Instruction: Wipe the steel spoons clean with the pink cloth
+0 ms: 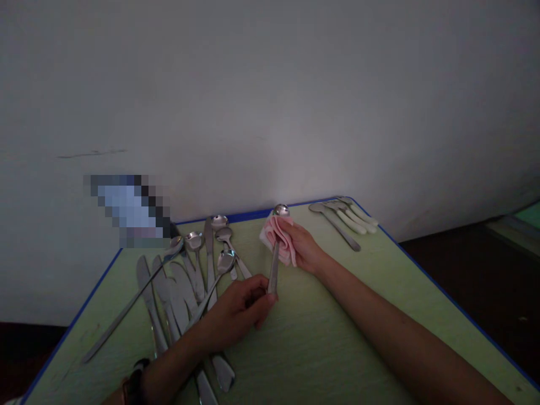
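Pinched by the end of its handle, a metal spoon (274,269) is in my left hand (242,306), bowl pointing away from me. My right hand (304,247) presses a folded pink cloth (283,239) around the upper handle, just below the bowl. The cloth covers the neck of the spoon. Left of my hands lies a loose spread of metal cutlery: several spoons, among them a round-bowled spoon (226,260), and several table knives, one a broad knife (145,275). My left forearm hides part of these.
At the far right corner lie a metal spoon (337,228) and several white-handled utensils (352,220). A blurred-out device (130,211) stands at the back left. The pale green table (379,304) has a blue edge and stands against a grey wall (270,101).
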Demonstrator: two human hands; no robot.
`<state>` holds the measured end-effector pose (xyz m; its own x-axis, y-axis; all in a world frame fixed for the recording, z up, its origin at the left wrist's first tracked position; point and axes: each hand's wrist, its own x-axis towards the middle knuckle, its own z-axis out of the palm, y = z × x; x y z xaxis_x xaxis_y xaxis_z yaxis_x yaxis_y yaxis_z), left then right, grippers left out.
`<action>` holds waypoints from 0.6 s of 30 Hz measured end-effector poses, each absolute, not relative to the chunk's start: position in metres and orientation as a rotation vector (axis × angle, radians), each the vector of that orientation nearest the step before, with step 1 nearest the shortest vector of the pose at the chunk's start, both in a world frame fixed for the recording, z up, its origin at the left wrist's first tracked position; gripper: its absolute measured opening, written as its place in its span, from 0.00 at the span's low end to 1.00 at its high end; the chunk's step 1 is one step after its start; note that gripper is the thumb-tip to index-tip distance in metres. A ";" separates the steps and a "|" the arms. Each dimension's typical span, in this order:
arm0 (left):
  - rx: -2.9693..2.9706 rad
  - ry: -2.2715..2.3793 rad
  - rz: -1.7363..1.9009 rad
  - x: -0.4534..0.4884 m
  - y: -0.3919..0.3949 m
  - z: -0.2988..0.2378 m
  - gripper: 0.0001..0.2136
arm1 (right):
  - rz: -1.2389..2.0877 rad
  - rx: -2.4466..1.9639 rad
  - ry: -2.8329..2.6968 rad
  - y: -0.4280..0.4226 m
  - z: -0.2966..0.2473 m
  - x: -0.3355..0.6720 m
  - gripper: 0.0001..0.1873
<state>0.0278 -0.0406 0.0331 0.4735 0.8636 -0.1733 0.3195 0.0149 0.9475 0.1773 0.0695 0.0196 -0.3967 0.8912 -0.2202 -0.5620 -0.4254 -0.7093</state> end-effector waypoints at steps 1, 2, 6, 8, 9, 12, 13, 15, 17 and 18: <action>1.534 1.058 0.585 0.028 -0.041 0.034 0.12 | 1.943 -0.742 -0.680 0.069 0.020 0.177 0.11; 1.523 1.055 0.584 0.029 -0.040 0.035 0.12 | 1.947 -0.745 -0.684 0.069 0.020 0.177 0.12; 1.537 1.074 0.580 0.029 -0.040 0.036 0.12 | 1.964 -0.739 -0.690 0.068 0.020 0.178 0.12; 1.543 1.088 0.580 0.029 -0.041 0.035 0.11 | 1.962 -0.728 -0.686 0.069 0.020 0.178 0.12; 1.543 1.098 0.580 0.029 -0.041 0.035 0.11 | 1.960 -0.724 -0.681 0.069 0.019 0.178 0.12; 1.535 1.116 0.572 0.028 -0.041 0.033 0.09 | 1.957 -0.716 -0.656 0.070 0.019 0.178 0.11; 1.531 1.114 0.570 0.028 -0.041 0.033 0.09 | 1.958 -0.714 -0.649 0.070 0.019 0.178 0.10; 1.527 1.102 0.564 0.028 -0.041 0.031 0.09 | 1.965 -0.707 -0.648 0.071 0.019 0.178 0.10; 1.518 1.084 0.562 0.028 -0.041 0.030 0.08 | 1.971 -0.697 -0.661 0.071 0.018 0.178 0.10; 1.510 1.079 0.561 0.027 -0.041 0.030 0.08 | 1.974 -0.694 -0.665 0.071 0.018 0.178 0.10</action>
<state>0.0275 -0.0412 0.0300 0.4651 0.8594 -0.2122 0.3191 0.0608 0.9458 0.1781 0.0708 0.0180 -0.4267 0.8809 -0.2047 -0.5777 -0.4396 -0.6878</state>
